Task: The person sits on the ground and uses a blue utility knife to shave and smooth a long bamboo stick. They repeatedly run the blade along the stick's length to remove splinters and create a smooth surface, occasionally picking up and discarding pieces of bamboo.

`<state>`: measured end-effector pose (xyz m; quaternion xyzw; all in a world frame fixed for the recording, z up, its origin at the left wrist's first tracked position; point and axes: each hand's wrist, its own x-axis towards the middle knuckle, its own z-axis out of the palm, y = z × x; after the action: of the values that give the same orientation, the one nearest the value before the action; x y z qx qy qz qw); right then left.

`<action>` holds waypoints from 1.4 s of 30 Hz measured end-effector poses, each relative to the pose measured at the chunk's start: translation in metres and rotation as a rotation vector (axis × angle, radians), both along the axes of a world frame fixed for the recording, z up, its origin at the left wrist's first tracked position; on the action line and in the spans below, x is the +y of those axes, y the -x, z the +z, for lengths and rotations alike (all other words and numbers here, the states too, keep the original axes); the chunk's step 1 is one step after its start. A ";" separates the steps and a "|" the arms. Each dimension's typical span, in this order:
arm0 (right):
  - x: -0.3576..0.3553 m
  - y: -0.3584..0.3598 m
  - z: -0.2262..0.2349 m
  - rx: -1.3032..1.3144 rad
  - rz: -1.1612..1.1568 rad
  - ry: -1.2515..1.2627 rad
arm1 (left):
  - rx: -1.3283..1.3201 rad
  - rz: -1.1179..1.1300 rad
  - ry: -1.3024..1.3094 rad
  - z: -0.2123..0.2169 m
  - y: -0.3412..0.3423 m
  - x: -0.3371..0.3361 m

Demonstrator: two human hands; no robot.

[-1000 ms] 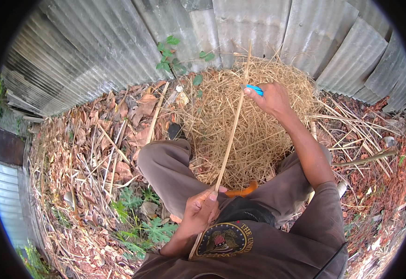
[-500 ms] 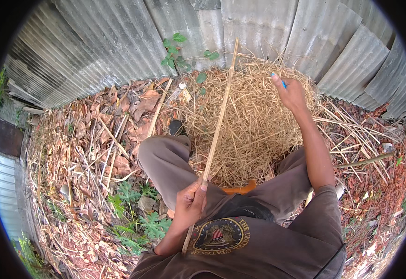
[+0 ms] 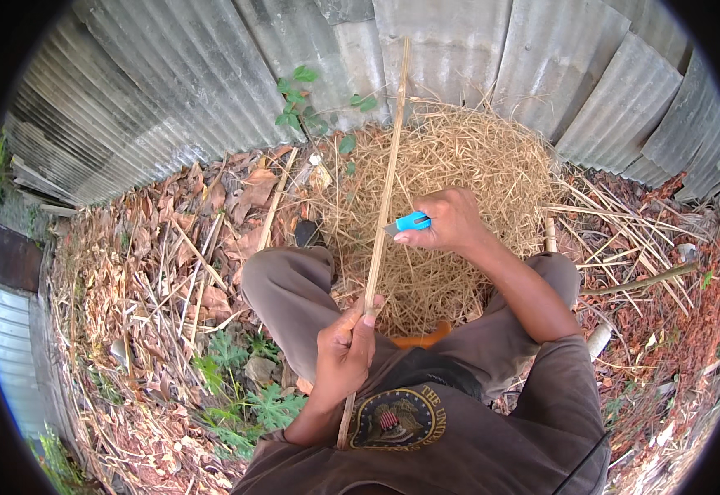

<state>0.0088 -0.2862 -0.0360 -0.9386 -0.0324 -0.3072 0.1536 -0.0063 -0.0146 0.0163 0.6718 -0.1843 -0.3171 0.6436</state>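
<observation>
A long, thin tan strip of split wood or bamboo (image 3: 393, 157) runs up from my shirt front toward the metal wall. My left hand (image 3: 346, 346) is closed around its lower part, above the lap. In my right hand (image 3: 450, 221) is a utility knife (image 3: 413, 221) with a bright blue handle. Its short blade points left and meets or nearly meets the strip's right side, around mid-length; whether it touches I cannot tell. Behind the strip and knife lies a broad heap of pale shavings (image 3: 475, 157), between and beyond my knees.
A corrugated metal wall (image 3: 162, 82) curves across the back. Dry leaves (image 3: 248, 194) and loose sticks cover the ground at left. More thin sticks (image 3: 616, 223) lie at right. Green plants (image 3: 273, 404) grow by my left thigh. Something orange (image 3: 417, 337) shows beneath me.
My right hand has swung left and nearer, from above the shavings to the strip, bringing the knife's blade into view. My left hand keeps its grip; the strip has shifted slightly.
</observation>
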 end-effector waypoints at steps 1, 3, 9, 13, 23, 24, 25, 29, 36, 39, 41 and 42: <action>-0.002 -0.002 -0.001 -0.022 0.003 0.010 | 0.017 0.001 0.020 -0.001 0.001 -0.001; -0.016 -0.009 -0.001 -0.060 -0.085 0.020 | 0.008 -0.009 0.044 -0.004 0.004 0.000; -0.030 -0.016 -0.013 0.023 -0.167 -0.042 | 0.010 -0.038 0.070 -0.014 0.009 0.004; -0.055 -0.024 -0.003 0.121 -0.368 -0.128 | 0.092 -0.079 0.071 -0.011 0.018 0.011; -0.112 -0.041 -0.011 0.140 -0.485 0.068 | 0.082 -0.150 -0.018 -0.004 0.006 0.017; -0.117 -0.042 -0.012 0.140 -0.459 0.090 | 0.059 -0.153 -0.013 -0.007 0.004 0.016; -0.121 -0.043 -0.013 0.139 -0.432 0.112 | 0.037 -0.155 -0.009 -0.009 0.002 0.015; -0.209 -0.003 -0.013 0.355 -1.077 -0.231 | 0.073 -0.373 -0.166 -0.007 0.011 0.054; -0.101 -0.034 0.026 0.299 -0.604 -0.311 | -0.134 -0.007 -0.136 -0.012 -0.027 0.012; -0.026 -0.022 0.025 0.271 -0.173 -0.230 | -0.174 0.019 -0.062 -0.013 -0.021 -0.004; -0.001 -0.003 0.024 0.334 -0.059 -0.158 | -0.161 0.058 -0.012 -0.011 -0.018 -0.012; 0.003 -0.002 0.026 0.347 -0.058 -0.136 | -0.177 0.057 -0.013 -0.012 -0.018 -0.014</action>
<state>0.0104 -0.2833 -0.0103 -0.9656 0.0425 -0.1464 0.2108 0.0120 -0.0286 0.0040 0.7064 -0.2194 -0.2393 0.6289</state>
